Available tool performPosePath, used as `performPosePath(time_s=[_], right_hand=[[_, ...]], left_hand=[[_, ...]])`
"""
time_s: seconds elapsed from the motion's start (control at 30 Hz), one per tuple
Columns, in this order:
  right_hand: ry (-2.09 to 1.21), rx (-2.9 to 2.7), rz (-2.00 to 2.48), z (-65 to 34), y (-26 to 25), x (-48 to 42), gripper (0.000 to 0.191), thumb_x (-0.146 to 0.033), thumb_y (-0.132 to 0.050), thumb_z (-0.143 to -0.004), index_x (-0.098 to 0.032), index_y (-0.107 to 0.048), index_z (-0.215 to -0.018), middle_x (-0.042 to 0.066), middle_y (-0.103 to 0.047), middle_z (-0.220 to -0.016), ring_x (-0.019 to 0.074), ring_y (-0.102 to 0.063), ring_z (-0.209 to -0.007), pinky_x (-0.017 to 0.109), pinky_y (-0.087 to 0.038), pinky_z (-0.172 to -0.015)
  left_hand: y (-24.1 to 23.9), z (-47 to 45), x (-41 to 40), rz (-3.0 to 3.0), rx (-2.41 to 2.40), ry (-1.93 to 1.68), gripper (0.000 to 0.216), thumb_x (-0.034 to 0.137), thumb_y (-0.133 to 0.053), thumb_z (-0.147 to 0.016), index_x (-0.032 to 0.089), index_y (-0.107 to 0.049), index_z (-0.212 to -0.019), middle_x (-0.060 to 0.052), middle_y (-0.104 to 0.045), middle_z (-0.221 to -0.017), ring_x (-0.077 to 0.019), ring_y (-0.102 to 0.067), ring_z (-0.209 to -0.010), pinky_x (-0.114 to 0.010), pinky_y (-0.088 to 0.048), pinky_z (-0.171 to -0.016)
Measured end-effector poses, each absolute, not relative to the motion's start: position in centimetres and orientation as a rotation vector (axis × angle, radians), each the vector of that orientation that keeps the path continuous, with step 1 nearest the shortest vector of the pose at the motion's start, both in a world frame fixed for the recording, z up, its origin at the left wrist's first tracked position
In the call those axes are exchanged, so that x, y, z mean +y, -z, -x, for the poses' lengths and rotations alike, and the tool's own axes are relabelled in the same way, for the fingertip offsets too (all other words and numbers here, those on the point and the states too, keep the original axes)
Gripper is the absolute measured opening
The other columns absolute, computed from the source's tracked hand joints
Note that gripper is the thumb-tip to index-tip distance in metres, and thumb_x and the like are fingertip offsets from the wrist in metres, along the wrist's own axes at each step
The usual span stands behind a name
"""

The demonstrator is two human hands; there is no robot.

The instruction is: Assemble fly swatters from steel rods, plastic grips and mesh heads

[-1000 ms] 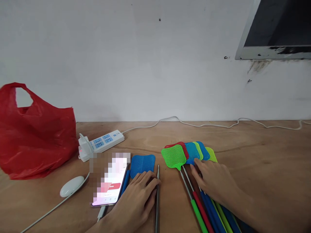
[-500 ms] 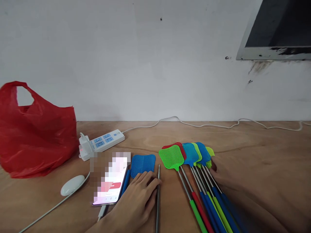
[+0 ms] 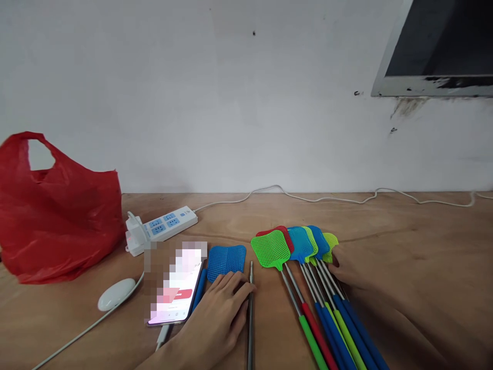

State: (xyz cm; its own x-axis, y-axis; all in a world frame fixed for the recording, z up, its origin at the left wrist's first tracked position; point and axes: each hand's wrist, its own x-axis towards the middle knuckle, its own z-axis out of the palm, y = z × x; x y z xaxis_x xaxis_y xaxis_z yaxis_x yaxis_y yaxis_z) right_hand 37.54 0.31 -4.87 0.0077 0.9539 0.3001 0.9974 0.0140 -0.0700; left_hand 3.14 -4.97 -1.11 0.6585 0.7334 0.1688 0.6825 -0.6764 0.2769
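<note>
My left hand (image 3: pixel 219 313) lies on the table with its fingers loosely spread. Its fingertips rest by the blue mesh head of a fly swatter (image 3: pixel 226 262), and one finger touches a thin metal rod (image 3: pixel 250 313). To the right, several fly swatters lie side by side with mesh heads up the table: a green one (image 3: pixel 270 248), a red one (image 3: pixel 285 235), blue ones (image 3: pixel 299 242) and yellow-green ones (image 3: pixel 331 242). My right hand (image 3: pixel 344 264) is against the right edge of this row, by the rightmost yellow-green head. Its fingers are mostly hidden.
A lit phone (image 3: pixel 181 293) with a cable lies left of my left hand. Behind it stands a white power strip (image 3: pixel 175 223) with a plug. A red plastic bag (image 3: pixel 61 216) and a white oval device (image 3: pixel 116 294) are at left. A white cord (image 3: pixel 319 198) runs along the wall.
The rightmost swatters have shifted slightly left, closer to the rest of the row, along with my right hand. My left hand has stayed in place.
</note>
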Motion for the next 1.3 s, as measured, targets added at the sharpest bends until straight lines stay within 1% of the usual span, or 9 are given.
performPosePath(time_s=[0.23, 0.37, 0.47, 0.63, 0.8, 0.9, 1.0, 1.17, 1.3], right_hand=[[0.326, -1.982, 2.209, -37.4, 2.7, 0.5, 0.016, -0.026, -0.061, -0.080, -0.020, -0.058, -0.066, 0.009, -0.065, -0.065, 0.0244, -0.061, -0.060, 0.031, -0.024, -0.054], [0.382, -1.871, 2.264, -37.5, 0.5, 0.7, 0.012, -0.026, -0.054, -0.086, -0.017, -0.061, -0.084, 0.012, -0.067, -0.070, 0.0273, -0.063, -0.063, 0.031, -0.023, -0.053], [0.384, -1.794, 2.251, -37.5, -1.1, 0.7, 0.017, -0.026, -0.051, -0.088, -0.017, -0.059, -0.100, 0.006, -0.064, -0.061, 0.0267, -0.061, -0.060, 0.030, -0.023, -0.052], [-0.219, -1.638, 1.730, -35.9, -2.0, 0.0, 0.025, -0.047, -0.054, -0.089, -0.022, -0.057, -0.085, -0.006, -0.050, -0.043, 0.0171, -0.048, -0.044, 0.028, -0.029, -0.050], [-0.851, -1.379, 1.371, -33.6, -1.6, -0.4, 0.042, -0.059, -0.076, -0.070, -0.020, -0.061, -0.069, -0.005, -0.052, -0.041, 0.0117, -0.045, -0.041, 0.025, -0.032, -0.048], [-1.122, -1.122, 1.255, -32.3, -1.7, -0.7, 0.048, -0.063, -0.081, -0.061, -0.018, -0.068, -0.067, -0.004, -0.054, -0.042, 0.0076, -0.036, -0.037, 0.021, -0.026, -0.038], [-1.322, -0.911, 1.165, -31.2, -1.7, -1.2, 0.048, -0.057, -0.089, -0.052, -0.015, -0.072, -0.066, 0.000, -0.062, -0.053, 0.0035, -0.030, -0.038, 0.016, -0.018, -0.031], [-1.498, -0.707, 0.995, -30.3, -0.9, -1.8, 0.040, -0.039, -0.095, -0.054, -0.013, -0.078, -0.080, 0.004, -0.071, -0.072, 0.0043, -0.049, -0.052, 0.011, -0.043, -0.041], [-1.568, -0.612, 0.954, -29.9, -0.4, -2.0, 0.038, -0.032, -0.098, -0.049, -0.014, -0.077, -0.075, 0.001, -0.070, -0.072, 0.0043, -0.054, -0.056, 0.010, -0.048, -0.045]], left_hand=[[1.0, -3.1, -5.1, -2.673, 1.165, -0.368, 0.031, 0.008, -0.041, -0.095, 0.021, -0.057, -0.117, -0.009, -0.059, -0.112, -0.0285, -0.057, -0.103, -0.047, -0.047, -0.090], [1.1, -3.1, -5.0, -2.664, 1.168, -0.342, 0.031, 0.007, -0.041, -0.095, 0.021, -0.057, -0.118, -0.010, -0.059, -0.113, -0.0297, -0.057, -0.104, -0.049, -0.047, -0.090], [1.1, -3.1, -5.0, -2.662, 1.162, -0.348, 0.031, 0.008, -0.041, -0.096, 0.020, -0.057, -0.119, -0.010, -0.059, -0.114, -0.0295, -0.057, -0.105, -0.049, -0.047, -0.090], [1.0, -3.2, -5.1, -2.648, 1.159, -0.350, 0.029, 0.009, -0.040, -0.097, 0.021, -0.057, -0.117, -0.009, -0.059, -0.112, -0.0289, -0.057, -0.104, -0.049, -0.046, -0.090], [0.8, -3.3, -5.0, -2.653, 1.168, -0.353, 0.027, 0.010, -0.040, -0.097, 0.021, -0.056, -0.117, -0.009, -0.059, -0.113, -0.0287, -0.057, -0.104, -0.048, -0.047, -0.090], [0.6, -3.4, -5.0, -2.651, 1.179, -0.363, 0.026, 0.011, -0.041, -0.098, 0.022, -0.056, -0.116, -0.008, -0.060, -0.112, -0.0282, -0.058, -0.103, -0.047, -0.047, -0.090], [0.6, -3.3, -5.1, -2.659, 1.187, -0.394, 0.022, 0.015, -0.042, -0.100, 0.023, -0.057, -0.113, -0.008, -0.061, -0.110, -0.0279, -0.058, -0.102, -0.046, -0.047, -0.090], [0.7, -3.2, -5.2, -2.690, 1.193, -0.410, 0.018, 0.015, -0.044, -0.099, 0.022, -0.058, -0.108, -0.008, -0.061, -0.108, -0.0276, -0.058, -0.100, -0.045, -0.047, -0.089], [0.7, -3.2, -5.1, -2.665, 1.183, -0.450, 0.019, 0.012, -0.043, -0.097, 0.021, -0.057, -0.106, -0.008, -0.061, -0.107, -0.0269, -0.059, -0.098, -0.044, -0.047, -0.087]])
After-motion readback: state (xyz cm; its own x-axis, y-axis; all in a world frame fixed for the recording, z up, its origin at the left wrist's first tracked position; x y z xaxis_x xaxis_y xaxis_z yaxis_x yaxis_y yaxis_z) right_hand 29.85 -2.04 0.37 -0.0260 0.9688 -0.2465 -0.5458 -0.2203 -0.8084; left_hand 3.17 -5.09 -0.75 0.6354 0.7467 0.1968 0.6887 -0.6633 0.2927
